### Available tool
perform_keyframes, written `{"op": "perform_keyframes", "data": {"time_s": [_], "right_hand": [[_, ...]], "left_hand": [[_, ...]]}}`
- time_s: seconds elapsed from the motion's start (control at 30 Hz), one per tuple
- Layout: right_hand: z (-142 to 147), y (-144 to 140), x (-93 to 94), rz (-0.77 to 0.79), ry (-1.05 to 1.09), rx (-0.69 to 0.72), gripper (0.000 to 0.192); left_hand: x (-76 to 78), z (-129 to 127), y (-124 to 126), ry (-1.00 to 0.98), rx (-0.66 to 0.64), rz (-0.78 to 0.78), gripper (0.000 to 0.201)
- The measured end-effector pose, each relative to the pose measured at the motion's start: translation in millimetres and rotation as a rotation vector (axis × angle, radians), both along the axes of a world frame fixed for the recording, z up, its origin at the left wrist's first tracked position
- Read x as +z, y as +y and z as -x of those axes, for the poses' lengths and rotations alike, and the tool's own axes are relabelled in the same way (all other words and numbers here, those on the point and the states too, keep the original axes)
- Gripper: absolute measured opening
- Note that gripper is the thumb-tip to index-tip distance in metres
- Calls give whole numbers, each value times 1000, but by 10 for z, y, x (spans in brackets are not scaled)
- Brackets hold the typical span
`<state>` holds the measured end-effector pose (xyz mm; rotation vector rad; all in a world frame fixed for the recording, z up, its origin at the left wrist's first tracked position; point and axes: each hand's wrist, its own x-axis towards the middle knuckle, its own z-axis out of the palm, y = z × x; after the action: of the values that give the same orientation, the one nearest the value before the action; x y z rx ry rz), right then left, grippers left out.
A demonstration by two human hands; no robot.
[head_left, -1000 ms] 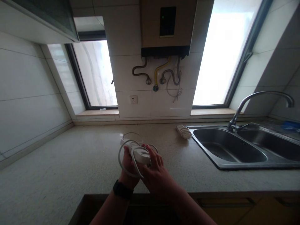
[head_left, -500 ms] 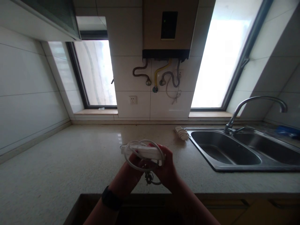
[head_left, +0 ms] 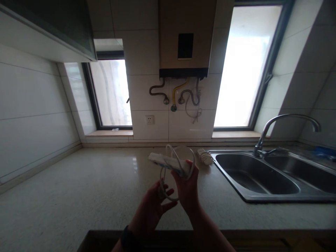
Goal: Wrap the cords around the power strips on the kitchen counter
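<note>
A white power strip is raised above the countertop, tilted with its left end higher. My right hand grips its right end, fingers closed around it and the cord. The pale cord loops loosely above and below the strip. Lower and to the left, my left hand has curled fingers around the cord's hanging end, where a greyish plug seems to sit; its thumb points right, apart from the strip. A dark watch band is on my left wrist. Another white item wrapped in cord lies beside the sink.
A double steel sink with a curved faucet is on the right. Speckled countertop spreads left. A wall socket and a water heater with pipes are ahead, between two windows. A cabinet overhangs the upper left.
My left hand has come off the power strip and moved down to the cord's end. The right hand has lifted and tilted the strip, shifting it right. The view has tipped up slightly.
</note>
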<state>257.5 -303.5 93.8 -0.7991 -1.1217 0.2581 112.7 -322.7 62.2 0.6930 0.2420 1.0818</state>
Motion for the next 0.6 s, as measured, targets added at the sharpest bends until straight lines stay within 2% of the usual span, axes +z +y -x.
{"op": "perform_keyframes", "data": {"time_s": [0.07, 0.13, 0.23, 0.3, 0.43, 0.5, 0.6], "right_hand": [[-43, -62, -138, -86, -307, 48, 45], [-81, -151, -230, -157, -595, 141, 43], [-111, -291, -248, -135, -887, 202, 43], [-120, -369, -198, -74, -982, 218, 43], [-134, -471, -55, 49, -1049, 265, 45], [-123, -495, -3, 84, -1086, 286, 44], [-74, -508, 14, 97, -1145, 310, 41]], "left_hand": [[116, 60, 56, -101, -27, 16, 47], [207, 124, 110, -101, -35, -8, 55], [208, 176, 161, -44, 39, -66, 53], [140, 179, 165, -27, 77, -95, 52], [35, 154, 110, -49, 74, -168, 72], [32, 135, 72, -9, 114, -187, 67], [47, 108, 46, 123, 252, -106, 53]]}}
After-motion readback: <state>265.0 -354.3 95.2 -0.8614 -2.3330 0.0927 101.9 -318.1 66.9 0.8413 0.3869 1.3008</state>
